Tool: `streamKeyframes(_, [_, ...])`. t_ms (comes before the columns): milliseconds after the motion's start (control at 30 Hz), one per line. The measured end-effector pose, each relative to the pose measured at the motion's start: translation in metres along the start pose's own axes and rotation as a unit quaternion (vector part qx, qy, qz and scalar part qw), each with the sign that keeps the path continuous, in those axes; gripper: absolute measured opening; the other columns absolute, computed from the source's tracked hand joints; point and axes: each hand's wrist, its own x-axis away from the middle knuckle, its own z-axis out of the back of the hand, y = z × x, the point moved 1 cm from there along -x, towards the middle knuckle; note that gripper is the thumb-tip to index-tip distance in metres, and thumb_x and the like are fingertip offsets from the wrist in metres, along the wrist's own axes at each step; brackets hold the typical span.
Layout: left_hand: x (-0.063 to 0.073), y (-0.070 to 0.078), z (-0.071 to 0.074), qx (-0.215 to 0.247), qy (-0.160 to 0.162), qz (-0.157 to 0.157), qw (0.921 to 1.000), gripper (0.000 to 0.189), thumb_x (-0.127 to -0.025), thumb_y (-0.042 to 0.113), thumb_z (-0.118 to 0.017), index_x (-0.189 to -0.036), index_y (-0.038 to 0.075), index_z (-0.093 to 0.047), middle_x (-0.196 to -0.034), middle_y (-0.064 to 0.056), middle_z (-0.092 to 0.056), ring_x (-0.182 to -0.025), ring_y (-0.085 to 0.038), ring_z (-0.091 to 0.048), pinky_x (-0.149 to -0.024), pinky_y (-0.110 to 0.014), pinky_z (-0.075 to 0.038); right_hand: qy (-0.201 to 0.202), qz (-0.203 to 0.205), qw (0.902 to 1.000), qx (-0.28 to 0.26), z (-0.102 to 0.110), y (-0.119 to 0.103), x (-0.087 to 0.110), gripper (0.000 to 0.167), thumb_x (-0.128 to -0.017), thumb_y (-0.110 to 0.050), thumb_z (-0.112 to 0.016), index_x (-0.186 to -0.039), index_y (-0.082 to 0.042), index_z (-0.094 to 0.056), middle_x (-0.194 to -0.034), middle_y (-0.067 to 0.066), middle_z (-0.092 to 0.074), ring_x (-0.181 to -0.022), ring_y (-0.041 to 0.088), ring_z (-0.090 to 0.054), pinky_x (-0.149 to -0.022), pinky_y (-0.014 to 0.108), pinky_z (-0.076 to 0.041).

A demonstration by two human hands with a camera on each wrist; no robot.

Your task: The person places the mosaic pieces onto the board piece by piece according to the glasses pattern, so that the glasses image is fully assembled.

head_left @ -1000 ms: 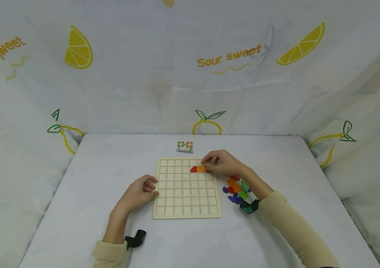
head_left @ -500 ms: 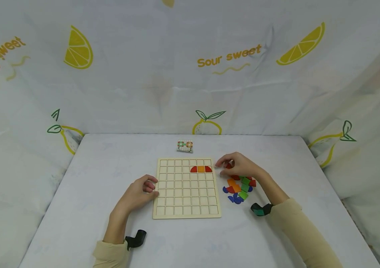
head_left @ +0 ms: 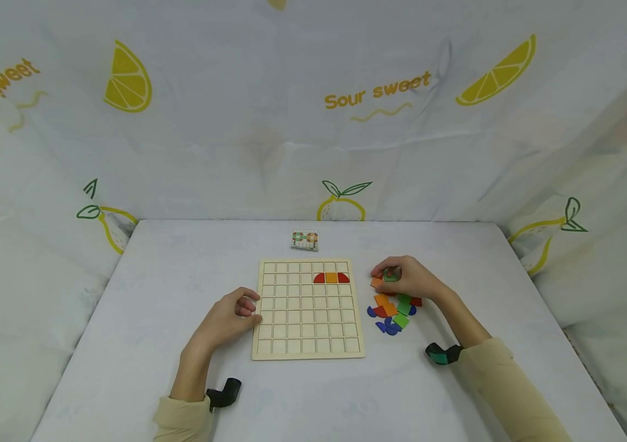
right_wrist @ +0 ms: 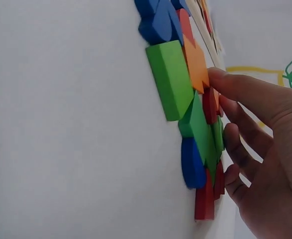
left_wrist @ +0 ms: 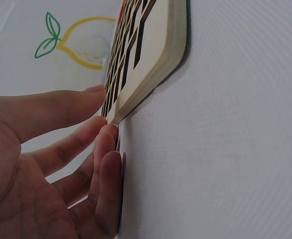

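Note:
In the head view, my left hand (head_left: 230, 319) rests against the left edge of a pale wooden grid board (head_left: 294, 303). Its thumb and fingertips touch the rim, as the left wrist view also shows. My right hand (head_left: 411, 277) is over the back of a pile of coloured wooden tiles right of the board. Between its thumb and index finger sits an orange square tile (head_left: 376, 282); how firmly it is held is hard to see. A green tile (head_left: 392, 274) shows beneath the curved fingers. On the board, an orange square (head_left: 331, 278) lies between two red quarter-round tiles (head_left: 343, 278).
A small stack of pattern cards (head_left: 304, 240) lies behind the board. The rest of the pile has blue rounded tiles (head_left: 392, 329), a light green tile (head_left: 401, 320) and red tiles (head_left: 416, 302). A white cloth with lemon prints hangs behind the table.
My right hand has left a red quarter-round tile at the right of the row and drawn back rightward to the tile pile. My left hand stays at the board's edge.

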Motion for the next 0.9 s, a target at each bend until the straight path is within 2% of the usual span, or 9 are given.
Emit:
streamKeyframes(200, [0.000, 0.000, 0.000, -0.003, 0.001, 0.002, 1.0000, 0.037, -0.091, 0.008, -0.081, -0.127, 0.005, -0.069, -0.104, -0.008, -0.069, -0.091, -0.015, -0.062, -0.083, -0.030, -0.049, 0.016, 0.007, 0.9998, 0.003, 0.000, 0.003, 0.004, 0.031, -0.090, -0.021, -0.089, -0.119, -0.014, -0.081, -0.107, 0.002, -0.077, -0.096, 0.020, -0.060, -0.080, 0.022, -0.052])
streamKeyframes(600, [0.000, 0.001, -0.001, -0.001, 0.000, 0.007, 1.0000, 0.037, -0.091, 0.008, -0.081, -0.126, 0.005, -0.068, -0.104, -0.007, -0.069, -0.091, -0.015, -0.063, -0.084, -0.031, -0.049, 0.020, -0.010, 0.9997, 0.013, 0.001, 0.009, 0.010, 0.031, -0.089, -0.026, -0.091, -0.117, -0.018, -0.081, -0.115, 0.005, -0.077, -0.096, 0.021, -0.056, -0.079, 0.024, -0.047])
streamKeyframes(900, [0.000, 0.000, -0.001, -0.005, 0.002, 0.007, 1.0000, 0.037, -0.091, 0.008, -0.081, -0.126, 0.006, -0.069, -0.104, -0.007, -0.069, -0.091, -0.015, -0.063, -0.083, -0.031, -0.049, 0.031, -0.008, 0.9993, 0.018, -0.001, 0.009, 0.011, 0.030, -0.089, -0.024, -0.090, -0.117, -0.016, -0.081, -0.107, 0.004, -0.074, -0.093, 0.020, -0.054, -0.074, 0.023, -0.044])
